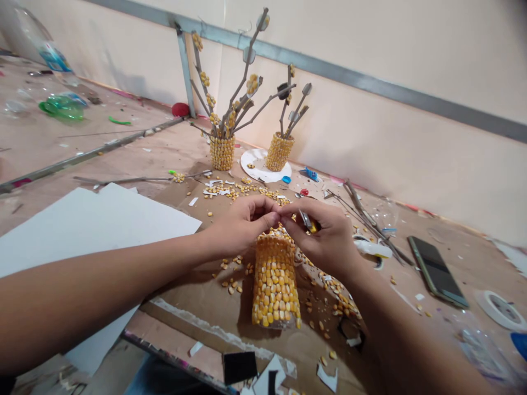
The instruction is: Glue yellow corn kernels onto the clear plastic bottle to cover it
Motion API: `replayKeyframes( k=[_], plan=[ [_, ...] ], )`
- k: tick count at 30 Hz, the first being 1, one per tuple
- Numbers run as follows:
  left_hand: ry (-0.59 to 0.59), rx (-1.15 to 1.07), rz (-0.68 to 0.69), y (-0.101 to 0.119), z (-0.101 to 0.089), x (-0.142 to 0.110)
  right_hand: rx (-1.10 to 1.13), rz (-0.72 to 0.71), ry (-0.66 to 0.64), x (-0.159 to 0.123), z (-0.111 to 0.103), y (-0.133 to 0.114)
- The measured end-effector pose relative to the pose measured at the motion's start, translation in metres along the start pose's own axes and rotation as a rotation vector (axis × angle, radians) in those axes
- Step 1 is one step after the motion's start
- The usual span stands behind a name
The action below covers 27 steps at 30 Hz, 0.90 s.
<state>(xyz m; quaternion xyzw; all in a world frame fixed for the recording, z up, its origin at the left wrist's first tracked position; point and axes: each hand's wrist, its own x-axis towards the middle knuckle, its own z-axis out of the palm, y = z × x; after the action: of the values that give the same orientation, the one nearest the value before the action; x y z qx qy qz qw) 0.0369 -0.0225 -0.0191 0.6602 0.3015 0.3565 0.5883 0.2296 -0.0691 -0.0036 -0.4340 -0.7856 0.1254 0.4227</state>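
Note:
My left hand [253, 219] and my right hand [323, 233] meet fingertip to fingertip, each in a pinch. Whatever lies between the fingertips is too small or too hidden to name. Just below them lies a cylinder covered with corn kernels [275, 280], its near end showing clear plastic. A grey and yellow tool, perhaps a cutter [305, 220], shows beside my right fingers; I cannot tell whether the hand touches it. Loose corn kernels [233, 286] are scattered around the cylinder on brown cardboard [214, 312].
Behind stand two kernel-covered pots [222, 153] [280, 152] with branches, one on a white disc [257, 171]. White paper sheets [102, 219] lie left. At right are a phone [437, 270], a tape roll [501, 310], a glue bottle [373, 248] and sticks [362, 211].

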Motion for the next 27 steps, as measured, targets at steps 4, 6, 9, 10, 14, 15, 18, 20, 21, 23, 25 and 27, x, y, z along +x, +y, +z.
replayKeyframes(
  k=[4,6,9,10,14,15,18,20,21,23,25,27],
  plan=[
    [-0.016,-0.088,-0.058,0.005,0.000,0.000,-0.023,-0.044,0.032,0.000,0.001,0.001],
    [-0.009,-0.097,-0.071,0.007,-0.001,0.000,-0.043,-0.046,0.057,0.000,0.000,0.003],
    [0.013,-0.084,-0.074,0.010,-0.002,-0.001,-0.152,-0.051,0.011,-0.001,-0.005,0.010],
    [0.018,-0.078,-0.070,0.010,-0.001,-0.001,-0.199,-0.058,-0.028,-0.002,-0.007,0.013],
    [-0.006,-0.070,-0.050,0.013,0.000,-0.004,-0.339,-0.112,-0.122,-0.007,-0.010,0.022],
    [-0.016,-0.058,-0.045,0.013,0.000,-0.004,-0.361,-0.117,-0.128,-0.007,-0.009,0.022],
    [-0.048,-0.014,-0.025,0.013,0.001,-0.006,-0.403,-0.126,-0.136,-0.009,-0.008,0.021],
    [-0.062,-0.001,-0.015,0.013,0.001,-0.006,-0.427,-0.130,-0.141,-0.008,-0.008,0.019],
    [-0.067,0.004,-0.013,0.013,0.001,-0.006,-0.436,-0.133,-0.142,-0.008,-0.008,0.018],
    [-0.073,0.019,-0.011,0.013,0.001,-0.007,-0.450,-0.147,-0.137,-0.007,-0.008,0.017],
    [-0.079,0.036,-0.006,0.012,0.000,-0.007,-0.460,-0.168,-0.125,-0.007,-0.007,0.016],
    [-0.088,0.049,0.006,0.011,-0.001,-0.007,-0.462,-0.186,-0.118,-0.007,-0.007,0.015]
  ],
)
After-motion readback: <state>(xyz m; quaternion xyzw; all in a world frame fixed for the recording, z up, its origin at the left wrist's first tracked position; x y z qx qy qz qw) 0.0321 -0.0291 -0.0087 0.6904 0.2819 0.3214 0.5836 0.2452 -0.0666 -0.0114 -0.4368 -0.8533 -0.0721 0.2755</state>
